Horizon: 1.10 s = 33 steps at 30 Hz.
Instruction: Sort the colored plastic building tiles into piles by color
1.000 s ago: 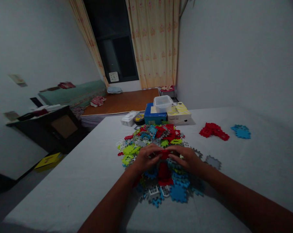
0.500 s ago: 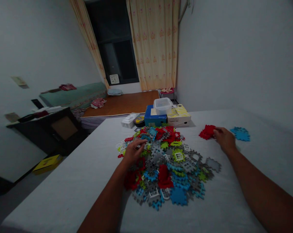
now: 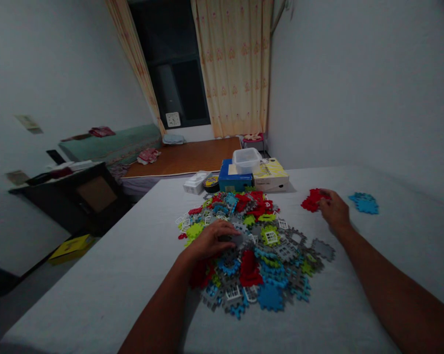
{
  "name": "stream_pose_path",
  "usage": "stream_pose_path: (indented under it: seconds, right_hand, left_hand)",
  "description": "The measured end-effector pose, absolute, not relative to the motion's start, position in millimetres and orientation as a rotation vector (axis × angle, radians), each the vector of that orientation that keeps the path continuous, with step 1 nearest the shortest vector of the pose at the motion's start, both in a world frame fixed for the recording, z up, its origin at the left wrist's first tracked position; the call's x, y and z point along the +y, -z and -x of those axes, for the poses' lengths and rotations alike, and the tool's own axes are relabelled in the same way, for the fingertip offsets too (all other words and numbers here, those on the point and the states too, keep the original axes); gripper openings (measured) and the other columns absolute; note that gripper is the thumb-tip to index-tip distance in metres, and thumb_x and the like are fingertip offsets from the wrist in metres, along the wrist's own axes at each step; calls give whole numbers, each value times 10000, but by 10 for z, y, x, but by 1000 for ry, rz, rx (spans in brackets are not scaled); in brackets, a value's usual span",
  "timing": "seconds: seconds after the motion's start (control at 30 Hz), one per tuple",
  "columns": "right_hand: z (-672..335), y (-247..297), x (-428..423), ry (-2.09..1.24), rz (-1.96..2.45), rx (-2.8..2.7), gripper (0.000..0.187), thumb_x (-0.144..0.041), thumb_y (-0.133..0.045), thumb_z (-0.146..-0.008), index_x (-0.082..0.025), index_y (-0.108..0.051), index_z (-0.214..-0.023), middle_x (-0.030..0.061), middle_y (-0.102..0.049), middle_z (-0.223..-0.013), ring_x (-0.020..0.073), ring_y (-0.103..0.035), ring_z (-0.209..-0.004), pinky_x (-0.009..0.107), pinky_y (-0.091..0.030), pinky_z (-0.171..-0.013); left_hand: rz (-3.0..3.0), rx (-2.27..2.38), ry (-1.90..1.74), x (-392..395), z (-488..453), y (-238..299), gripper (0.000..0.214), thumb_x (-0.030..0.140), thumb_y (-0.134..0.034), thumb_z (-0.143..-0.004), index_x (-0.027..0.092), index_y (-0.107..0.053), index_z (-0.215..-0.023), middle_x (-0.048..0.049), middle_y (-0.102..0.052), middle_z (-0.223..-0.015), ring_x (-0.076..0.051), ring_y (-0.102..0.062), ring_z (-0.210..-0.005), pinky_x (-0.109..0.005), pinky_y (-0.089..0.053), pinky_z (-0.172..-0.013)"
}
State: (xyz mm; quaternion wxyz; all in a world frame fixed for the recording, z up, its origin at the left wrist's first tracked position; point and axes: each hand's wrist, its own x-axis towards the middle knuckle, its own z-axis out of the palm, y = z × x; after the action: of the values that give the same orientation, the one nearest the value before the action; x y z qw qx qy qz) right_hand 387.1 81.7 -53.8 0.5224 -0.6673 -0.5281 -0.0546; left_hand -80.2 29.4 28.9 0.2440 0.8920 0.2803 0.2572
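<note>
A heap of toothed plastic interlocking tiles point(image 3: 269, 297) in grey, blue, red, green and white spreads over the white table. Over its left part is my left hand point(image 3: 216, 238), thumb and fingers closed around the edge of a grey tile point(image 3: 238, 239). My right hand point(image 3: 333, 210) is at the right, its fingertips pinched on the edge of a small group of red tiles point(image 3: 311, 200). The fingers partly hide which red tile they grip. Just right of that hand lies a group of blue tiles point(image 3: 365, 202).
Behind the heap stand a blue box point(image 3: 234, 183), a clear plastic container point(image 3: 246, 160), a yellow and white box point(image 3: 271, 174), a black and yellow round tin point(image 3: 211, 185) and a white box point(image 3: 197, 182). A wall runs along the right.
My left hand has moved right and nearer across the heap, and its fingers have closed on a grey tile. The right hand has shifted slightly left over the red tiles.
</note>
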Motion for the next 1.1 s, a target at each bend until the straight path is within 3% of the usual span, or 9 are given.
stream_pose_path:
  seconds: [0.17,0.37,0.47,0.6,0.7,0.87,1.0,1.1]
  right_hand:
    - [-3554,365,733,129,1542,-1380,384,-288,-451,-814,-173,-672,-1105,126,-700,-1132,258,-659,-1013,430,-512,-929]
    - [-3245,242,608,-90,1493,-1503,325,-276,-462,-832,-180,-684,-1049,85,-740,-960,188,-679,-656,355,-556,-699]
    - [-3104,195,549,-140,1439,-1561,303,-267,-466,-827,-187,-691,-1014,68,-745,-898,178,-680,-638,330,-554,-668]
    - [-2915,112,463,-234,1365,-1601,286,-302,-483,-857,-183,-682,-1024,66,-746,-923,158,-671,-603,303,-544,-621]
    - [-2747,32,369,-349,1304,-1638,301,-367,-499,-900,-182,-671,-1064,58,-745,-899,153,-664,-597,284,-528,-590]
    - [-2432,-118,164,-472,1199,-1757,296,-423,-532,-929,-201,-689,-1044,28,-730,-810,145,-650,-608,262,-508,-599]
    - [-2246,-188,57,-547,1111,-1834,279,-426,-548,-926,-214,-693,-1033,36,-737,-867,153,-661,-667,264,-503,-621]
    - [-2189,-188,37,-630,1080,-1851,290,-434,-550,-925,-209,-687,-1047,37,-733,-861,142,-640,-621,261,-497,-596]
  left_hand:
    - [-2325,876,-894,340,824,-250,252,347,-719,-817,235,-740,-1042,-85,-712,-1057,-224,-628,-1037,-416,-498,-947]
    - [-2110,1145,-1008,377,851,-259,357,270,-724,-759,200,-639,-1098,-51,-686,-984,-179,-652,-875,-305,-544,-736]
    - [-2084,1182,-1052,430,880,-229,437,297,-723,-752,208,-642,-1172,-35,-684,-925,-174,-647,-824,-306,-544,-723]
    - [-1973,1208,-1137,495,908,-180,324,433,-695,-777,176,-735,-970,-41,-693,-820,-183,-638,-745,-304,-533,-658]
    - [-1815,1116,-1097,460,865,-193,418,513,-637,-826,166,-741,-1035,-38,-700,-800,-174,-631,-695,-291,-529,-608]
    - [-1809,948,-1033,330,723,-253,438,505,-598,-877,188,-722,-1152,-57,-735,-920,-180,-667,-761,-305,-565,-665]
    - [-2132,816,-1210,275,642,-274,241,365,-663,-868,224,-763,-1037,-75,-735,-1017,-194,-683,-925,-337,-563,-821]
    - [-2372,740,-1307,262,606,-264,169,277,-644,-889,256,-764,-1005,-67,-723,-1029,-171,-681,-934,-330,-559,-834]
